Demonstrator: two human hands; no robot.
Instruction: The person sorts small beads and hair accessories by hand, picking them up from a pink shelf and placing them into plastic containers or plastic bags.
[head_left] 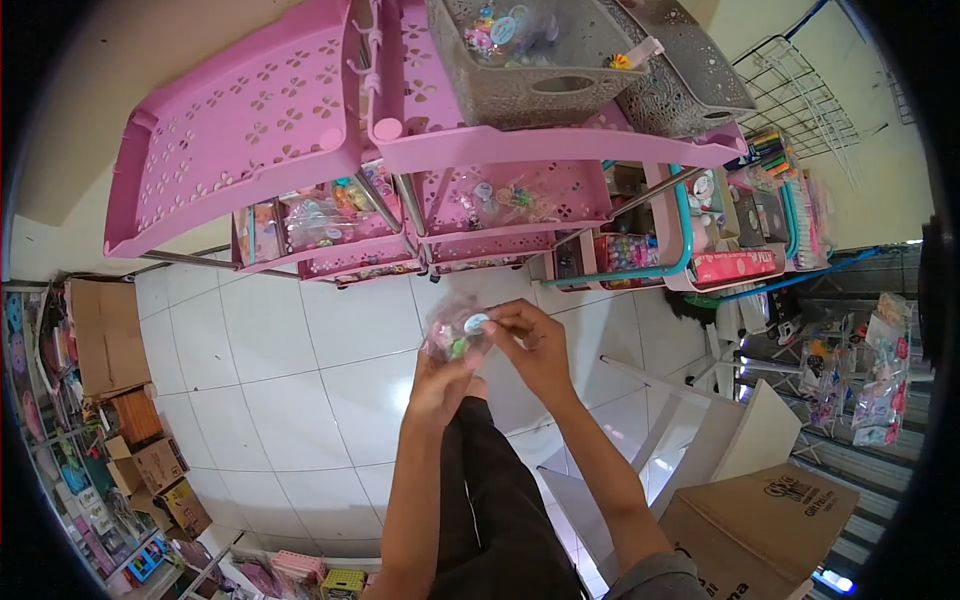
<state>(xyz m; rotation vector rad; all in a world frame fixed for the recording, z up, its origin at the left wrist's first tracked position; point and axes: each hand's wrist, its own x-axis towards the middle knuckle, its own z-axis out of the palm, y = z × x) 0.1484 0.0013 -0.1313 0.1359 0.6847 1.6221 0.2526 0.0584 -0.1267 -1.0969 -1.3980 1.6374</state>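
Observation:
A small clear plastic bag (447, 327) with pink and green items inside is held up between my hands. What the small items are, I cannot make out. My left hand (438, 388) grips the bag from below, fingers closed on it. At the bag's upper right is a round pale sticker (477, 323), pinched at its edge by the thumb and fingers of my right hand (532, 345). Both hands are above the tiled floor, in front of the pink shelf trolley (240, 115).
On the trolley's top tier stand grey baskets (540, 95), one holding similar bags. Lower tiers carry more bagged trinkets (500, 200). Cardboard boxes (755, 525) stand at the lower right and others (105, 335) at the left. White furniture (720, 440) is near my right arm.

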